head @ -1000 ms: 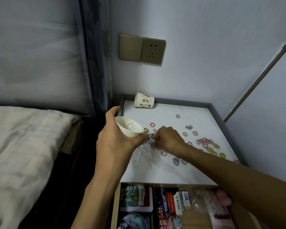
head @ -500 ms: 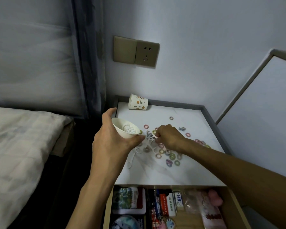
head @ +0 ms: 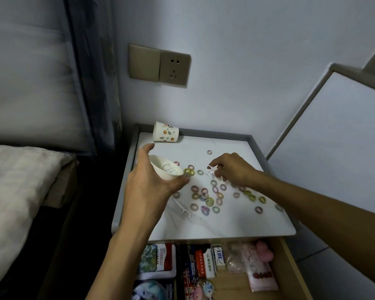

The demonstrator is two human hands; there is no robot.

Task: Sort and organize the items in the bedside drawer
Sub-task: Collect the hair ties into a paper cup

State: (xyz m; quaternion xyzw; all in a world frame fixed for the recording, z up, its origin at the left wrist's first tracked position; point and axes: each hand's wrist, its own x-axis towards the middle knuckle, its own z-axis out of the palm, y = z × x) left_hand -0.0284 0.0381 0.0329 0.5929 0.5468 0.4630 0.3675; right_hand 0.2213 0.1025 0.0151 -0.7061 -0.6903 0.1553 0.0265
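The bedside drawer (head: 291, 265) stands pulled open at the bottom of the view, below the front edge of the white nightstand top (head: 236, 226). Inside it lie small boxes (head: 200, 262) packed side by side, a round tin (head: 149, 291) at the left front and a pink pouch (head: 259, 271) toward the right. Above the tabletop, the left hand (head: 147, 182) grips a plain white cup (head: 164, 169), thumb behind it and fingers curled under it; the cup is tilted toward the right and has white floss picks inside. The right hand (head: 233, 169) has its fingers bent down and pinches a small bunch of floss picks (head: 211, 169) at its fingertips, just above the surface and near the cup's mouth. One loose floss pick (head: 182, 208) lies on the top below the left hand. Many small coloured hair ties (head: 205, 197) are scattered across the middle and right of the surface. A patterned paper cup (head: 165, 132) lies on its side in the back left corner. A wall socket (head: 159, 64) sits above, and a bed (head: 13, 182) lies to the left.
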